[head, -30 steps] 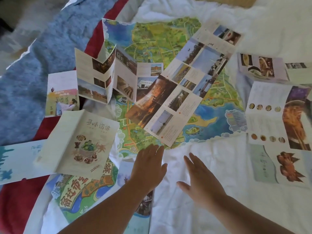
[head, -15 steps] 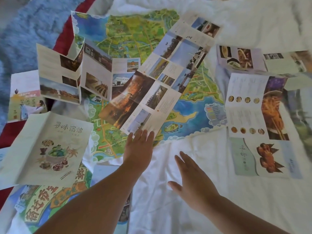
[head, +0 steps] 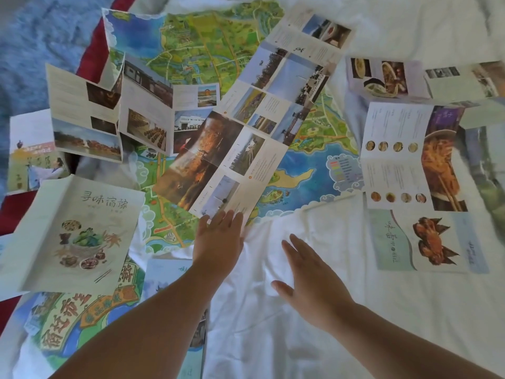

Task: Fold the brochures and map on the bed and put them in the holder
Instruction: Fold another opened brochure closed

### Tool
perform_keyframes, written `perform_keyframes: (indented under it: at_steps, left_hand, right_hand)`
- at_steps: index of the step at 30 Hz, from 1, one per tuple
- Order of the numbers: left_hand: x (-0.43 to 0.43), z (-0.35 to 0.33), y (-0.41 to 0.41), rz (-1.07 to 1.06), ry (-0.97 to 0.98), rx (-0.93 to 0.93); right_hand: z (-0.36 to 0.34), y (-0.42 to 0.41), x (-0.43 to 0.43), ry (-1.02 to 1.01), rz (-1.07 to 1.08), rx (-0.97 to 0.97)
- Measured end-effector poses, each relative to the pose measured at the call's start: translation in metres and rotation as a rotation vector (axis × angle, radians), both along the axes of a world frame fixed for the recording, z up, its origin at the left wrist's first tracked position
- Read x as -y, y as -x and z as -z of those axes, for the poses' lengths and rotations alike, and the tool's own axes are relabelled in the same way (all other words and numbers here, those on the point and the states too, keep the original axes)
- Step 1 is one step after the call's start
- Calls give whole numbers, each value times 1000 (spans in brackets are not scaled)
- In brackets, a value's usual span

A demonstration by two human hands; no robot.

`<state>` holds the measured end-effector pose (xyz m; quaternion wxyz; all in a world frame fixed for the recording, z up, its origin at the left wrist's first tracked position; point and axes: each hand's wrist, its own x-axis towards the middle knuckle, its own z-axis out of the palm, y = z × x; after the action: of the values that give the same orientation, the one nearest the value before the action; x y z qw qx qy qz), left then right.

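Observation:
A large colourful map (head: 207,47) lies spread on the bed. Across it lies a long unfolded photo brochure (head: 262,116), running from upper right to lower middle. My left hand (head: 218,239) reaches forward with straight fingers, its fingertips at the brochure's near corner. My right hand (head: 308,280) hovers open over the white sheet, holding nothing. A zigzag-folded brochure (head: 109,116) stands at the left. A pale booklet with food drawings (head: 79,231) lies at the lower left. Food brochures (head: 415,157) lie at the right. No holder is in view.
A white duvet (head: 328,337) covers the near and right part of the bed. A blue blanket (head: 30,50) and a red strip (head: 93,58) lie at the upper left. More leaflets (head: 32,154) lie at the left edge, and another (head: 169,277) sits under my left forearm.
My left hand has moved forward from the sheet to the near corner of the long photo brochure. My right hand has stayed over the sheet. The camera has shifted closer.

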<state>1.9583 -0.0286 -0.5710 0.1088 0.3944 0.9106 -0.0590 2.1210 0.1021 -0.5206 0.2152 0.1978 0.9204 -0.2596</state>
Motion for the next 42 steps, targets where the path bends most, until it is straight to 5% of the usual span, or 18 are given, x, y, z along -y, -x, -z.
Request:
perform_keyframes:
  at_steps: [25,34,42]
  left_hand:
    - [-5,-1,-11,-8,55,-35]
    - [14,-22,-42,137,-342,26]
    - [87,-14,-75,443,-412,41]
  right_hand:
    - [-6,5,-8,-9,-8,-20]
    - [-8,-4,-7,-17,3,-42]
    - [-12,-18,-11,-88,51,-147]
